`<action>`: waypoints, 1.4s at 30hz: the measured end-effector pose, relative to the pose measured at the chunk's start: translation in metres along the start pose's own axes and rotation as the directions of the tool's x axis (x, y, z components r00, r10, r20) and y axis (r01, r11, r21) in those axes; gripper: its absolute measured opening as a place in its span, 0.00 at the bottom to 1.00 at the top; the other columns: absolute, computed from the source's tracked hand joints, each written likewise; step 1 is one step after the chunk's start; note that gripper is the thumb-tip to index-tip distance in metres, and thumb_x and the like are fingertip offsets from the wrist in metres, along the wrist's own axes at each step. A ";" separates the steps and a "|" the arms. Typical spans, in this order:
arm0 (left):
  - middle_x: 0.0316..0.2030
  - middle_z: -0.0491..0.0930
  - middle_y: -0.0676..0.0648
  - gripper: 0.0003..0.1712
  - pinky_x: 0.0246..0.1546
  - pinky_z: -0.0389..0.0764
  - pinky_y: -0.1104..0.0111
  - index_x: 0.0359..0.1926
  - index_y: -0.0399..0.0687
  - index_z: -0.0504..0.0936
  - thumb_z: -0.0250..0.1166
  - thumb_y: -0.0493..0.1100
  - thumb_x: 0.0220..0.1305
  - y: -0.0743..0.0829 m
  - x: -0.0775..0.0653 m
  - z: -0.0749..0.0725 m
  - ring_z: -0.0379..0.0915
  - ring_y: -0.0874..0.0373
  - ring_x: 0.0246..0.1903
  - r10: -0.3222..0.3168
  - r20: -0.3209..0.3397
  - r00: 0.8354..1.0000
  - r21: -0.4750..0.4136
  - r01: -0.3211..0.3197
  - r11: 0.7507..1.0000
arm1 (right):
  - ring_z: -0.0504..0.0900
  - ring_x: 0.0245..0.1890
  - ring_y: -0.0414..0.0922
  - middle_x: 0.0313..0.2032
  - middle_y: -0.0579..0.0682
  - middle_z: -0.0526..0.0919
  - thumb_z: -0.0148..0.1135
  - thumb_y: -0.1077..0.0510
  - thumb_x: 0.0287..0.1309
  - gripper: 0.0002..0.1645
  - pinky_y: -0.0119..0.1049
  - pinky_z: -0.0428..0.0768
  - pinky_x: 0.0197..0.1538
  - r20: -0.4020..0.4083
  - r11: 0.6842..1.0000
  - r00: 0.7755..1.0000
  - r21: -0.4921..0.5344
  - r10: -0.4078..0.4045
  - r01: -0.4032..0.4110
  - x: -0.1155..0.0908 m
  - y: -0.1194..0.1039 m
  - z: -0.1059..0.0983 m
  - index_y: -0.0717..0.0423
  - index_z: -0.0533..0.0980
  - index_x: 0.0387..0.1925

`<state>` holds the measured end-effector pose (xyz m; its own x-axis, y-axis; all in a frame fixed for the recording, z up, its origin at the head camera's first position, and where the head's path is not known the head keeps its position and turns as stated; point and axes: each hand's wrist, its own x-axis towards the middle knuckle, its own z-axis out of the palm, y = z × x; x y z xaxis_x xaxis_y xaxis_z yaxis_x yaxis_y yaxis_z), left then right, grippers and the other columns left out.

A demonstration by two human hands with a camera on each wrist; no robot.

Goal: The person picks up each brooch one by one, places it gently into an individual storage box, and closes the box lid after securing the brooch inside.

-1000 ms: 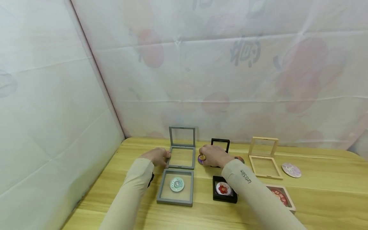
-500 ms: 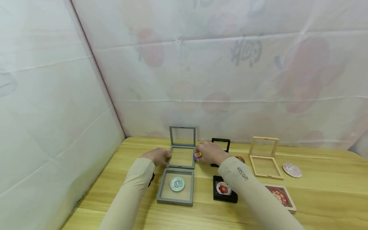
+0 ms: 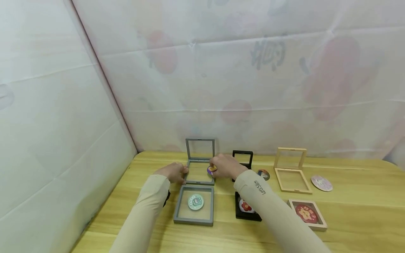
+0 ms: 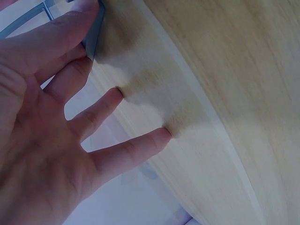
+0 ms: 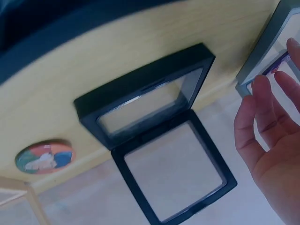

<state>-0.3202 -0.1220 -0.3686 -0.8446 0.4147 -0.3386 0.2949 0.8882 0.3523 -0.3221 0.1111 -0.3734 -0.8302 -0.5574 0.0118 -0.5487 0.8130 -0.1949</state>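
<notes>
My right hand (image 3: 225, 166) pinches a round purple-and-orange badge (image 3: 211, 170) by its edge. The badge overlaps the right side of the open grey display frame (image 3: 199, 183), whose lid stands raised behind it. In the right wrist view only a sliver of the badge (image 5: 275, 66) shows past the fingers. On the frame's left side, my left hand (image 3: 172, 172) rests with thumb and fingertips against the rim. The left wrist view shows two straight, spread fingers (image 4: 136, 152) touching the tabletop beside that frame (image 4: 96, 35).
A grey frame (image 3: 193, 222) with a green badge (image 3: 195, 202) lies in front. Rightward are an open black frame (image 3: 242, 152), an orange badge (image 3: 263, 174), an open wooden frame (image 3: 295, 191), a pale badge (image 3: 321, 183), and black (image 3: 248, 216) and wooden (image 3: 319, 226) frames holding badges.
My right hand has carried the purple badge leftward, from beside the black frame to over the open grey frame. The left hand keeps its place.
</notes>
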 end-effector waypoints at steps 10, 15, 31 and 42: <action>0.72 0.64 0.41 0.34 0.69 0.61 0.50 0.68 0.37 0.73 0.71 0.36 0.63 -0.001 0.003 0.000 0.56 0.39 0.72 0.007 -0.016 1.000 -0.004 -0.007 1.000 | 0.82 0.43 0.50 0.42 0.54 0.84 0.73 0.60 0.60 0.13 0.44 0.82 0.46 0.016 1.000 1.000 0.013 0.016 -0.016 0.007 -0.005 0.006 0.61 0.83 0.45; 0.72 0.64 0.42 0.33 0.69 0.62 0.50 0.68 0.38 0.73 0.72 0.36 0.63 0.000 0.003 0.000 0.57 0.38 0.72 0.022 -0.019 1.000 0.011 -0.022 1.000 | 0.82 0.44 0.49 0.43 0.53 0.84 0.72 0.60 0.61 0.14 0.42 0.82 0.47 0.031 0.999 0.999 -0.011 0.033 -0.033 0.010 -0.007 0.007 0.60 0.83 0.46; 0.71 0.65 0.41 0.33 0.68 0.64 0.50 0.68 0.39 0.74 0.72 0.37 0.63 0.001 0.002 0.001 0.59 0.39 0.71 0.029 -0.010 1.000 0.027 -0.028 0.999 | 0.81 0.48 0.50 0.46 0.52 0.83 0.72 0.63 0.59 0.10 0.44 0.80 0.50 0.053 0.999 0.999 -0.036 0.001 0.000 0.022 -0.015 0.005 0.54 0.84 0.43; 0.70 0.66 0.38 0.32 0.63 0.72 0.56 0.67 0.38 0.75 0.72 0.36 0.63 0.003 0.001 -0.001 0.68 0.40 0.65 0.042 -0.016 0.999 0.027 -0.042 0.999 | 0.81 0.50 0.50 0.48 0.51 0.84 0.69 0.62 0.62 0.10 0.43 0.81 0.50 0.077 1.000 0.997 -0.025 -0.004 0.006 0.029 -0.020 0.006 0.53 0.84 0.46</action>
<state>-0.3203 -0.1193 -0.3669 -0.8382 0.4488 -0.3098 0.3420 0.8751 0.3424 -0.3346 0.0774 -0.3755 -0.8178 -0.5721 -0.0626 -0.5561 0.8135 -0.1701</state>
